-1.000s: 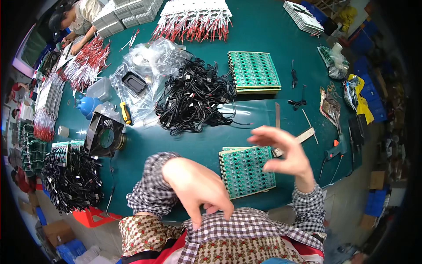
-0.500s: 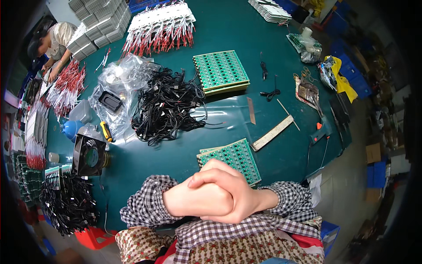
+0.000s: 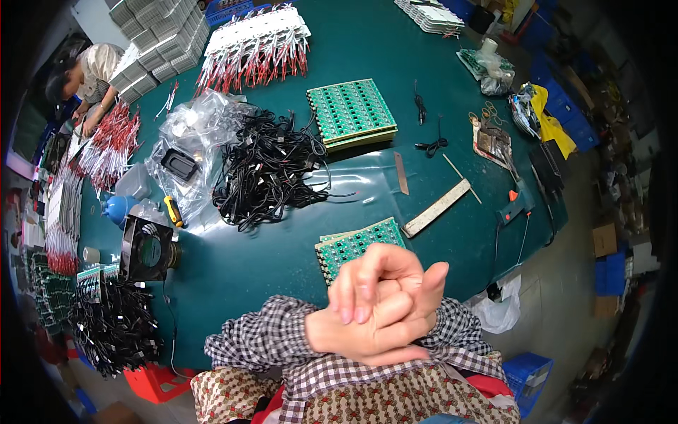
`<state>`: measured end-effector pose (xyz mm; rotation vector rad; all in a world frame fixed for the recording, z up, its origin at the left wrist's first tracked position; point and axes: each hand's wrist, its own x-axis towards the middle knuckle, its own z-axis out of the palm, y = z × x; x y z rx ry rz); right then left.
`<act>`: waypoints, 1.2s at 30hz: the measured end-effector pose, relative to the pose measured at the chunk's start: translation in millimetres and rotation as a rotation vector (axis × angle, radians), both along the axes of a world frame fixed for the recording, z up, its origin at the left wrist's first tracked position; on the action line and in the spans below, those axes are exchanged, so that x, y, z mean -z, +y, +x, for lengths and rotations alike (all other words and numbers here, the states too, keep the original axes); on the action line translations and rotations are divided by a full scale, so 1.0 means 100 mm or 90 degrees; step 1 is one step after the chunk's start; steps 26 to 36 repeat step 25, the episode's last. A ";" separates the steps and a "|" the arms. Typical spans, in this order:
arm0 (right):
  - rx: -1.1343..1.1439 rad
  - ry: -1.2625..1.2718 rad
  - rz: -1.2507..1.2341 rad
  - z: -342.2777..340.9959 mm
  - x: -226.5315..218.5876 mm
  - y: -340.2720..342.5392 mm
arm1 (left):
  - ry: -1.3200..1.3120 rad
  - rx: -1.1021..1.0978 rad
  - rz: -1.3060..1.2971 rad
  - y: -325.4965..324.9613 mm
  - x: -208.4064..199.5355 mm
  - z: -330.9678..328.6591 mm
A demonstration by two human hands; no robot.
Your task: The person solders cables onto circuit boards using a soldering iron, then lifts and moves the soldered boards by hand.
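Observation:
My left hand (image 3: pixel 374 338) and my right hand (image 3: pixel 378 272) are pressed together in front of my body, with no object visible between them. The right hand's bent fingers lie over the left hand, whose own fingers are curled; part of each palm is hidden. Just beyond them lies a small stack of green circuit board panels (image 3: pixel 353 244), its near corner covered by my hands. Farther off sits a taller stack of the same panels (image 3: pixel 351 109). To its left is a tangled heap of black cables (image 3: pixel 265 169).
Clear plastic bags (image 3: pixel 205 127), a yellow-handled tool (image 3: pixel 172 210) and a black fan (image 3: pixel 147 247) stand left. A worn flat strip (image 3: pixel 438 207) lies right. Bundles of red-and-white wires (image 3: pixel 254 63) lie at the back. A co-worker (image 3: pixel 92 78) bends over the far left side.
My hands have loosened from a tight clasp and turned. The right hand's fingers now bend over the left hand from above, and the pair has shifted slightly right.

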<state>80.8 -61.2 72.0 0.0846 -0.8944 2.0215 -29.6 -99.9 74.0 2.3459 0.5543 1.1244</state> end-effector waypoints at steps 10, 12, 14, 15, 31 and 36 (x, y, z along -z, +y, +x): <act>-0.140 -0.162 -0.250 0.03 0.10 0.14 | -0.100 -0.102 0.083 0.06 0.31 0.17; -0.142 -0.252 -0.250 -0.06 -0.04 0.01 | -0.103 -0.093 0.116 0.08 0.26 0.17; -0.156 -0.168 -0.269 -0.01 0.07 0.04 | -0.115 -0.062 0.171 0.10 0.21 0.20; -0.152 -0.168 -0.266 0.02 0.13 0.06 | -0.116 -0.059 0.174 0.08 0.21 0.21; 0.014 -0.228 0.057 0.16 0.19 0.24 | -0.037 0.027 -0.045 0.04 0.15 0.12; 0.014 -0.228 0.057 0.16 0.19 0.24 | -0.037 0.027 -0.045 0.04 0.15 0.12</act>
